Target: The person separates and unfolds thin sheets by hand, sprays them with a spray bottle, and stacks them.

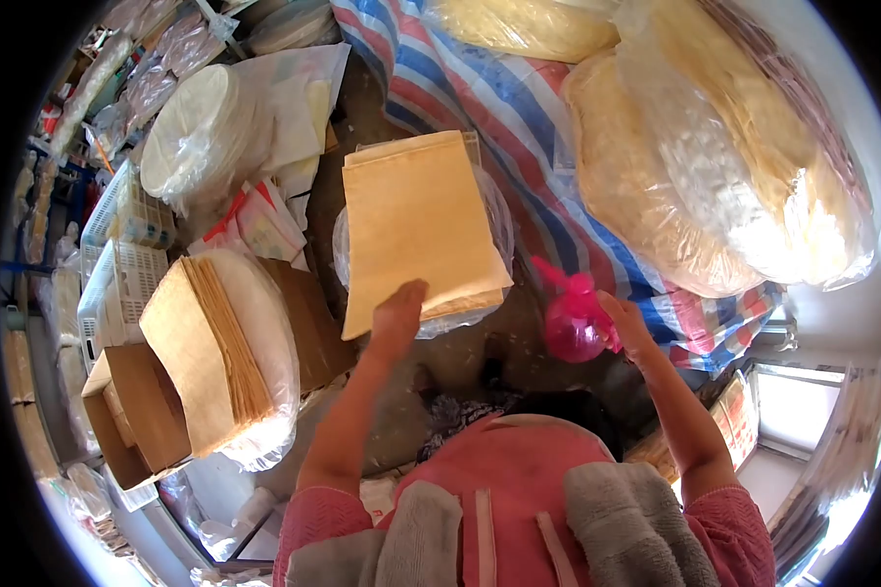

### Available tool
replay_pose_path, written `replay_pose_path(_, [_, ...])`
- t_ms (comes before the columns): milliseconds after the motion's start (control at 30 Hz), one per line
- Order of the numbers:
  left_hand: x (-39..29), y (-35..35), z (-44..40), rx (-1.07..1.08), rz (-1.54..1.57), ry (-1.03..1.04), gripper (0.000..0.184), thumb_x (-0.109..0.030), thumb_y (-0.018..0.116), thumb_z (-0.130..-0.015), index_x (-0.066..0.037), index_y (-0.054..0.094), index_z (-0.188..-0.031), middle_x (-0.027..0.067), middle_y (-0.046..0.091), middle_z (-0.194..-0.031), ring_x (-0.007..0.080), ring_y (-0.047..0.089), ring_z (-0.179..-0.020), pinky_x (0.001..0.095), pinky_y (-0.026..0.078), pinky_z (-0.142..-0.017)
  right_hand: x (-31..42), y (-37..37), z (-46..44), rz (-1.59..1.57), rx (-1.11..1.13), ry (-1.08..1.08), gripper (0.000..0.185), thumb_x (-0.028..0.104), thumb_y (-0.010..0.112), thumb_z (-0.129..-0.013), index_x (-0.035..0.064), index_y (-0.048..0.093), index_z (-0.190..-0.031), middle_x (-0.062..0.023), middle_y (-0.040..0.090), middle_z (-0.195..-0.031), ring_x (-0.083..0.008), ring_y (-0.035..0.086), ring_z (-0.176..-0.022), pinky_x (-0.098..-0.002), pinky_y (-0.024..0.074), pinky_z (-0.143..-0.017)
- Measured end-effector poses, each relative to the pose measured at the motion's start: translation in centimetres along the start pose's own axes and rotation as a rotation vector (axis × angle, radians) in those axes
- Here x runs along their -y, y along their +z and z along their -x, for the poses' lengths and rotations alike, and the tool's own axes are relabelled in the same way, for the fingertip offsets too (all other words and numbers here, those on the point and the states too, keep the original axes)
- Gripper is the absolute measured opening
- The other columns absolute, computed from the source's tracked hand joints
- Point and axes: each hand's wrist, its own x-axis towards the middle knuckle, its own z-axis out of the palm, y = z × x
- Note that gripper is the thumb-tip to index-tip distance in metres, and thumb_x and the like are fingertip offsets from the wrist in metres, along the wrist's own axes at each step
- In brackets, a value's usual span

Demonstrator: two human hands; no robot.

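Tan rectangular sheets (416, 210) lie in a stack on a round, plastic-wrapped support in front of me. My left hand (398, 315) is at the near edge of the top sheet, its fingers closed on that edge. To the right, my right hand (625, 325) grips the handle of a pink spray bottle (575, 323). The bottle is held upright, with its nozzle pointing up and to the left, apart from the sheets. Its lower part is see-through.
Another stack of tan sheets (201, 357) stands at the left beside an open cardboard box (137, 416). White plastic baskets (127, 289) are behind it. Large plastic-wrapped bundles (705, 147) rest on striped cloth (519, 127) at the right.
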Motion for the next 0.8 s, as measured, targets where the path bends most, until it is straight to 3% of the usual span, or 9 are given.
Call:
replay_pose_path(67, [-1.9, 0.4, 1.1, 0.011, -0.043, 0.030, 0.030, -0.001, 0.048, -0.076, -0.003, 0.053, -0.105, 0.0146, 0.060, -0.100, 0.0296, 0.061, -0.086, 0.0355, 0.051, -0.072, 0.1, -0.4, 0.3, 0.010, -0.010, -0.003, 0.039, 0.039, 0.047, -0.090, 0.0043, 0.064, -0.085, -0.0011, 0.051, -0.052, -0.0080, 0.044, -0.040, -0.0212, 0.0329, -0.037])
replay_pose_path(167, [-3.3, -3.5, 0.1, -0.146, 0.059, 0.017, 0.028, 0.000, 0.047, -0.076, -0.002, 0.055, -0.102, 0.0154, 0.061, -0.096, 0.0296, 0.062, -0.084, 0.0353, 0.052, -0.071, 0.4, -0.4, 1.4, 0.004, -0.064, -0.021, 0.039, 0.039, 0.048, -0.090, 0.0050, 0.063, -0.080, -0.0011, 0.051, -0.052, -0.0081, 0.044, -0.040, -0.0208, 0.0324, -0.037])
replay_pose_path(267, [-2.5, -8.7, -1.1, -0.272, 0.141, -0.059, 0.025, 0.005, 0.055, -0.074, -0.001, 0.060, -0.098, 0.0169, 0.062, -0.082, 0.0307, 0.061, -0.069, 0.0332, 0.049, -0.060, 0.2, -0.9, 1.5, -0.053, -0.056, -0.018, 0.037, 0.036, 0.046, -0.091, 0.0021, 0.059, -0.087, -0.0023, 0.050, -0.052, -0.0087, 0.044, -0.040, -0.0208, 0.0321, -0.036])
replay_pose_path(300, [-2.7, -10.7, -1.6, -0.317, 0.142, -0.170, 0.020, 0.001, 0.058, -0.078, -0.003, 0.062, -0.098, 0.0157, 0.062, -0.081, 0.0271, 0.061, -0.065, 0.0302, 0.049, -0.057, 0.3, -1.0, 1.5, -0.051, -0.058, -0.014, 0.037, 0.037, 0.046, -0.091, 0.0025, 0.059, -0.084, -0.0023, 0.050, -0.052, -0.0088, 0.044, -0.039, -0.0208, 0.0321, -0.036])
replay_pose_path(367, [-1.8, -12.8, -0.9, -0.454, 0.765, -0.542, 0.013, -0.003, 0.060, -0.082, -0.001, 0.063, -0.095, 0.0054, 0.065, -0.080, 0.0144, 0.060, -0.070, 0.0258, 0.048, -0.065, 0.6, -1.0, 1.6, -0.049, -0.066, -0.007, 0.038, 0.038, 0.048, -0.090, 0.0034, 0.060, -0.080, -0.0025, 0.050, -0.052, -0.0091, 0.044, -0.039, -0.0209, 0.0320, -0.036])
replay_pose_path(433, [-0.2, -13.5, 0.0, -0.612, 1.108, -0.636, 0.013, -0.005, 0.058, -0.084, -0.002, 0.061, -0.097, 0.0020, 0.063, -0.086, 0.0139, 0.059, -0.079, 0.0280, 0.048, -0.071, 1.0, -0.9, 1.7, -0.023, -0.075, -0.006, 0.037, 0.038, 0.048, -0.090, 0.0030, 0.059, -0.081, -0.0029, 0.050, -0.052, -0.0093, 0.044, -0.039, -0.0211, 0.0319, -0.035])
replay_pose_path(533, [4.8, -9.1, 3.7, -0.726, 1.332, -0.700, 0.021, -0.010, 0.056, -0.086, -0.003, 0.056, -0.106, 0.0037, 0.061, -0.096, 0.0151, 0.058, -0.089, 0.0305, 0.048, -0.077, 1.5, -0.4, 2.0, -0.042, -0.077, 0.002, 0.037, 0.037, 0.048, -0.090, 0.0027, 0.059, -0.082, -0.0032, 0.051, -0.052, -0.0096, 0.044, -0.038, -0.0214, 0.0319, -0.035])
replay_pose_path(700, [13.2, 6.9, 13.4, -0.732, 1.716, -1.042, 0.040, -0.020, 0.057, -0.087, -0.001, 0.045, -0.121, 0.0070, 0.055, -0.111, 0.0187, 0.054, -0.099, 0.0353, 0.045, -0.086, 2.2, 0.9, 1.8, -0.044, -0.066, 0.008, 0.037, 0.037, 0.048, -0.090, 0.0028, 0.059, -0.082, -0.0031, 0.051, -0.052, -0.0098, 0.045, -0.039, -0.0215, 0.0324, -0.035])
replay_pose_path(800, [10.5, 6.0, 12.5, -0.702, 1.962, -1.129, 0.043, -0.019, 0.059, -0.086, 0.000, 0.045, -0.121, 0.0082, 0.056, -0.112, 0.0201, 0.055, -0.098, 0.0353, 0.046, -0.084, 2.7, 1.5, 2.0, -0.002, -0.057, 0.000, 0.037, 0.038, 0.047, -0.090, 0.0036, 0.059, -0.083, -0.0027, 0.051, -0.053, -0.0098, 0.045, -0.039, -0.0213, 0.0337, -0.036])
